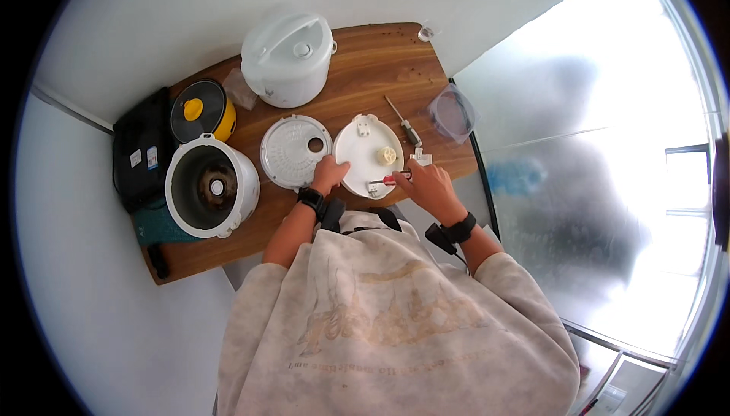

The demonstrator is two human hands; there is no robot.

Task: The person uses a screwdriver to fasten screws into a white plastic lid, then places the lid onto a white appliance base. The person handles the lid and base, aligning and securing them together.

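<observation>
- Wearing a pale printed top (395, 302), with a black wristband (310, 200) on the left arm and a black strap (460, 230) on the right.
- Resting the left hand (329, 176) at the left rim of a round white lid (359, 159), with the thumb over the edge; cannot tell whether the partly hidden fingers pinch it.
- Holding a red-handled screwdriver (390, 180) in the right hand (431, 185), with fingers drawn narrow around the handle.
- Pointing the shaft leftward over the lid, just beside a small white fitting (373, 190) at the near rim.
- Showing, on the lid set near the front edge of a wooden table (372, 74), a cream knob (386, 156) and, toward the far rim, a second white fitting (363, 130).
- Lying left of the lid, a perforated disc (293, 150) with one round hole; farther left, an open white cooker body (249, 188), brown-stained inside.
- Lying just right of the lid, small white parts (421, 158); beyond, a grey-handled screwdriver (411, 133) and a clear container (452, 114).
- Standing at the back left, a black case (141, 161) and a yellow-and-black pot (226, 123).
- Standing farthest back, a closed white cooker (285, 81) and a small clear cup (426, 33).
</observation>
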